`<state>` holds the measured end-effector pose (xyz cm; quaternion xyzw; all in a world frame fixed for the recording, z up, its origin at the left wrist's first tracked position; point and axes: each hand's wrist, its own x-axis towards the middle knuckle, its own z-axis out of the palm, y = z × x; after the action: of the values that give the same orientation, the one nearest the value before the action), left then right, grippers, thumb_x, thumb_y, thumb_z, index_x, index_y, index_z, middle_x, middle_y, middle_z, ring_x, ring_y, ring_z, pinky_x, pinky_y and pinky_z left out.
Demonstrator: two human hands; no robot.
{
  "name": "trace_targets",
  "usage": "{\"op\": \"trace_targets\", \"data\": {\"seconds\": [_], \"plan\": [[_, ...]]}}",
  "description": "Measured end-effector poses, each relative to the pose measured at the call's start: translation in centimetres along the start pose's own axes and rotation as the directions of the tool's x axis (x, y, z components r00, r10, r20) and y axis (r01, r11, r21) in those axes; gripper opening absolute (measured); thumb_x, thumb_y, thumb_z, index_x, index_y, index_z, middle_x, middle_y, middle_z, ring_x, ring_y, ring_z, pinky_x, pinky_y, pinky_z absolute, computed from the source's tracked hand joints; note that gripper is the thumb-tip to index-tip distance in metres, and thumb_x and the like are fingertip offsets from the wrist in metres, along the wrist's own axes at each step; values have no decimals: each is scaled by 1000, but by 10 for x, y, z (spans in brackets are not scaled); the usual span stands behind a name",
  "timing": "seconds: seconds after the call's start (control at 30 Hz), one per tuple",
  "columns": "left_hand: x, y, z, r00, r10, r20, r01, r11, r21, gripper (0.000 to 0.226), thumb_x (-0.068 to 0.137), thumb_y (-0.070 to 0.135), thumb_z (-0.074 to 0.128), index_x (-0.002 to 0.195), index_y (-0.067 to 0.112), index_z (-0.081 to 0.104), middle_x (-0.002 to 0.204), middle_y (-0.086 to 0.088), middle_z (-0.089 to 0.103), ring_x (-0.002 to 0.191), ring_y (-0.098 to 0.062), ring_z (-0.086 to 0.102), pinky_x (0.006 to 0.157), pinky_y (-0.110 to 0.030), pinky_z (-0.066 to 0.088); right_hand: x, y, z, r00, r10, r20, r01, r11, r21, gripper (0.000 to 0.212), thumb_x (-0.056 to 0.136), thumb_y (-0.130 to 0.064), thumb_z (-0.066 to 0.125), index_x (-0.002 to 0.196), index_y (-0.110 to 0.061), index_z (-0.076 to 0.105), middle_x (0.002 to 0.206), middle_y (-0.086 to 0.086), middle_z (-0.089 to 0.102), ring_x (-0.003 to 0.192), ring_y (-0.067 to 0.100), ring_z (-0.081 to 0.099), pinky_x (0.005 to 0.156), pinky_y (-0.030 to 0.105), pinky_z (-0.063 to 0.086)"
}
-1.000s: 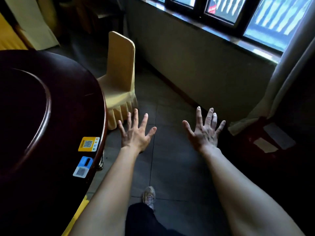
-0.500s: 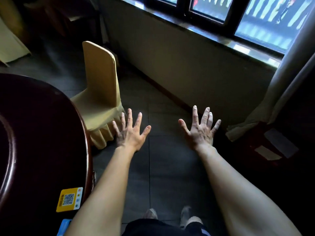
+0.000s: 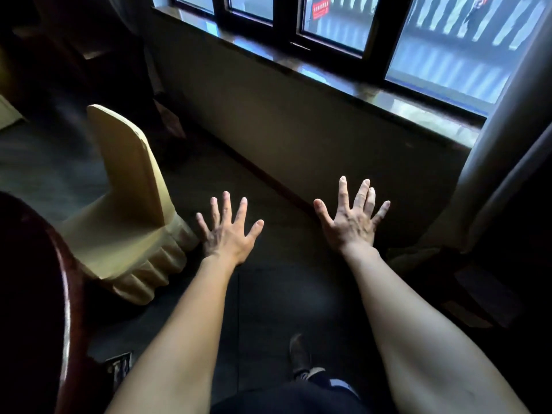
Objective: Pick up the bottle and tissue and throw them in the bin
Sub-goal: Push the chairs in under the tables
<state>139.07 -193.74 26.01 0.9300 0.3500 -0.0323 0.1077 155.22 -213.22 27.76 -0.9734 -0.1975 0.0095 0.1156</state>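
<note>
Head view, left hand [image 3: 228, 234] and right hand [image 3: 352, 224] splayed, grips released, empty

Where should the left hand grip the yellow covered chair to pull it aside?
Probably the backrest's top edge on the yellow covered chair, from above and behind: the backrest stands upright and thin, its back turned toward the open left hand.

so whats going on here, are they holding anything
No. A person stands on a dark tiled floor with both arms stretched forward. The left hand and right hand are spread wide open, palms down, with nothing in either grip. A cloth-covered chair sits to the left beside a dark round table, and a window runs ahead. No bottle, tissue or bin is in view.
</note>
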Motion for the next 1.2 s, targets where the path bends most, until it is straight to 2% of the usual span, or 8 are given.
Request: {"op": "trace_targets", "data": {"seconds": [0.27, 0.53, 0.93, 1.2], "plan": [[84, 79, -9, 1000, -20, 2, 20, 999, -37, 76, 97, 72, 17, 161, 36, 0, 168, -4, -21, 154, -29, -23, 120, -62, -14, 108, 33, -18, 999, -17, 32, 17, 1000, 1, 86, 91, -80, 18, 162, -34, -1, 169, 21, -7, 156, 36, -6, 119, 63, -14], [173, 105, -10, 999, -11, 31, 12, 1000, -21, 76, 97, 72, 15, 161, 36, -3, 168, -4, -24, 153, -29, -24, 120, -62, -13, 199, 31, -1, 997, -36, 70, 37, 999, -3, 87, 90, -81, 14, 162, -35, -2, 169, 21, -8, 156, 36, -7, 119, 63, -15], [382, 104, -29, 993, -107, 48, 112, 988, -109, 74, 98, 70, 15, 161, 35, -2, 169, -5, -20, 154, -30, -20, 121, -62, -11, 395, -35, 19, 995, -48, 84, 50, 998, -25, 86, 91, -81, 14, 162, -35, -3, 169, 19, -11, 157, 34, -10, 119, 61, -17], [492, 82, -66, 987, -160, -15, 157, 977, -144, 74, 98, 70, 14, 161, 35, -2, 169, -6, -18, 155, -30, -19, 121, -62, -10, 511, -100, 23, 992, -117, 45, 118, 993, -18, 86, 91, -82, 14, 162, -36, -1, 169, 20, -5, 157, 34, -9, 119, 62, -17]]}}
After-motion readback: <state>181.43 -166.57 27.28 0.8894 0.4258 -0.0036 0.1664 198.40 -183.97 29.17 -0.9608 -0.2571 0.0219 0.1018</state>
